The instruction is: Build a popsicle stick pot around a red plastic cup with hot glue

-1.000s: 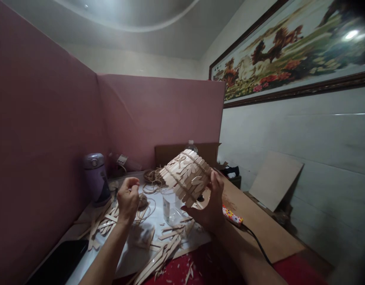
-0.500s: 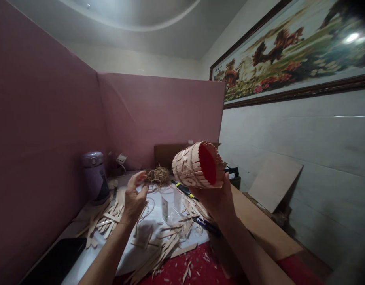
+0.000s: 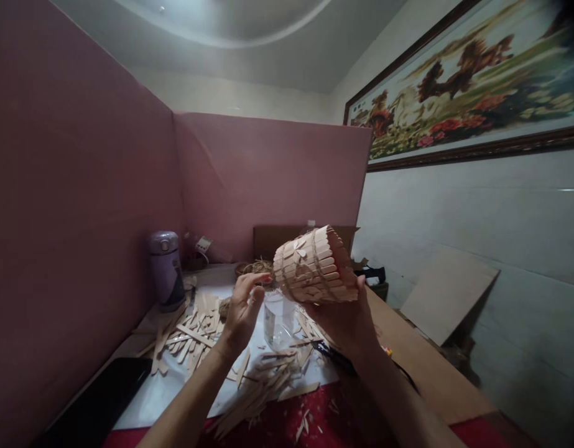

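Observation:
My right hand grips a bucket-shaped pot from below, its fingers partly hidden behind it. Popsicle sticks cover the pot's sides, two bands of twine run round it, and a pale flower-like decoration sits near its far end. It lies tilted, its scalloped rim and reddish inside facing right. To its left, my left hand is raised with thumb and fingers apart, holding nothing, its fingertips close to the pot's base. A clear plastic cup stands on the table beneath the pot.
Loose popsicle sticks lie in piles on the white sheet. A purple flask stands at left, with a dark flat object nearer. Tangled twine lies at the back. A brown board runs along the right.
The pot has turned in my right hand, so its red inside shows less and the flower decoration shows more. My left hand has come closer to the pot. The view has shifted slightly left.

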`<state>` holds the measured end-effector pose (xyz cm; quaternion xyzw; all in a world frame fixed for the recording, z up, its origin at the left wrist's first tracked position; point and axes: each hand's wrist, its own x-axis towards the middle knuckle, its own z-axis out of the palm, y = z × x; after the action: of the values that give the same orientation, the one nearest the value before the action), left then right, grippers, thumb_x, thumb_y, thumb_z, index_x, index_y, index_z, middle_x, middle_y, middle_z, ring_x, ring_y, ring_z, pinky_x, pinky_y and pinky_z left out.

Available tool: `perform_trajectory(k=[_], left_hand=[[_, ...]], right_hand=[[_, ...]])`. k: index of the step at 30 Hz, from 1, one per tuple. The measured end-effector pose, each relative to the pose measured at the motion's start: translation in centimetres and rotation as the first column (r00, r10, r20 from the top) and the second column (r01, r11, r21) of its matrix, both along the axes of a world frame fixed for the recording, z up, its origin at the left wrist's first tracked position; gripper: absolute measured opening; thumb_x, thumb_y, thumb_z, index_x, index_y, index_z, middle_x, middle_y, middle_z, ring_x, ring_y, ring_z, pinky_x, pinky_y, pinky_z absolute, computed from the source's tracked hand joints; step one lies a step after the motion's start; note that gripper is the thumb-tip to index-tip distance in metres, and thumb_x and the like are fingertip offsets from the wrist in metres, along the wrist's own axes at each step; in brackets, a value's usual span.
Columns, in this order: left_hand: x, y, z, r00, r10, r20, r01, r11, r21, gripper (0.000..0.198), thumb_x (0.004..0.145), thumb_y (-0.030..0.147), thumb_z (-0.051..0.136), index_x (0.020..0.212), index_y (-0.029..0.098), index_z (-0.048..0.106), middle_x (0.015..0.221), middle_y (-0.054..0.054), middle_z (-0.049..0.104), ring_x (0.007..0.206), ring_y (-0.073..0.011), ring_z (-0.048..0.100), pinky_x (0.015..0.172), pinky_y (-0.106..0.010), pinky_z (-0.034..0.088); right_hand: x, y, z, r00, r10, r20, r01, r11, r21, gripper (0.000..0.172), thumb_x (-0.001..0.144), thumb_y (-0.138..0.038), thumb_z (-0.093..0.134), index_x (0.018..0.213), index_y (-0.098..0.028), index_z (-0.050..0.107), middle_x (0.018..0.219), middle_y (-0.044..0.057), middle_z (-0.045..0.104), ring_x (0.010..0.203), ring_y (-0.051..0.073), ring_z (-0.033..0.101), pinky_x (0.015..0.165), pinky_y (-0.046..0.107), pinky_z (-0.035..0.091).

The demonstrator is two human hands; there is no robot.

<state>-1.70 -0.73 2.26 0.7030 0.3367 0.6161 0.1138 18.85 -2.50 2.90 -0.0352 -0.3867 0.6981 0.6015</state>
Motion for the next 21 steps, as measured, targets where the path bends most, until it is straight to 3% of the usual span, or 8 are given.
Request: perform_trajectory(k=[5,8,10,13,17,21], left_hand=[[1.0,-0.3,0.3,0.999,0.049,0.024,-0.048,0.999,-0.026,0.03,0.089,0.041,0.047,0.072,0.02,0.058,0.074,-0.002,0.055,0.075,-0.0175,0.051,0.073,-0.03,0.041],[0.5,0.3,0.4,0.976,0.043,0.215,-0.026,0.997,-0.079,0.03,0.089,0.038,0.047,0.065,0.02,0.051,0.06,0.002,0.046,0.059,-0.0131,0.044,0.059,-0.025,0.036],[-0.5,1.1,0.6,0.912,0.09,0.401,-0.054,0.994,-0.1,0.028,0.085,0.037,0.05,0.064,0.019,0.051,0.057,0.003,0.046,0.054,-0.0113,0.042,0.054,-0.024,0.035],[-2.6,2.7,0.6,0.711,0.233,0.663,-0.159,0.972,-0.172,0.021,0.077,0.034,0.055,0.063,0.018,0.051,0.054,0.004,0.047,0.051,-0.0098,0.043,0.052,-0.023,0.035],[-5.2,4.5,0.2,0.544,0.371,0.753,-0.27,0.926,-0.262,0.019,0.076,0.032,0.049,0.063,0.019,0.047,0.052,0.006,0.045,0.047,-0.0087,0.042,0.049,-0.022,0.033],[-6.7,5.1,-0.1,0.458,0.447,0.768,-0.338,0.887,-0.314,0.018,0.072,0.033,0.054,0.064,0.017,0.051,0.057,0.004,0.052,0.051,-0.0095,0.045,0.051,-0.023,0.034]], right_hand=[[-0.1,0.2,-0.6,0.995,0.101,0.008,-0.101,0.995,-0.016,0.074,0.083,-0.074,0.033,0.136,-0.024,0.047,0.139,0.009,0.051,0.127,0.028,0.047,0.107,0.049,0.036],[0.0,0.2,-0.6,0.993,0.12,-0.017,-0.12,0.993,-0.009,0.073,0.083,-0.073,0.036,0.139,-0.025,0.044,0.141,0.009,0.05,0.127,0.027,0.047,0.105,0.047,0.038],[0.1,0.3,-0.5,0.993,0.114,-0.041,-0.114,0.993,-0.004,0.07,0.084,-0.071,0.039,0.138,-0.028,0.044,0.14,0.007,0.052,0.127,0.026,0.047,0.105,0.047,0.038],[0.1,0.3,-0.4,0.992,0.092,-0.087,-0.093,0.996,-0.003,0.062,0.085,-0.067,0.043,0.133,-0.029,0.051,0.135,0.006,0.056,0.126,0.026,0.048,0.105,0.047,0.038],[0.2,0.5,-0.4,0.987,0.074,-0.143,-0.078,0.997,-0.024,0.058,0.084,-0.065,0.047,0.126,-0.027,0.058,0.132,0.006,0.059,0.124,0.025,0.05,0.105,0.045,0.039],[0.4,0.6,-0.5,0.981,0.075,-0.181,-0.083,0.996,-0.037,0.05,0.084,-0.061,0.051,0.12,-0.029,0.062,0.127,0.004,0.063,0.119,0.024,0.054,0.099,0.044,0.044]])
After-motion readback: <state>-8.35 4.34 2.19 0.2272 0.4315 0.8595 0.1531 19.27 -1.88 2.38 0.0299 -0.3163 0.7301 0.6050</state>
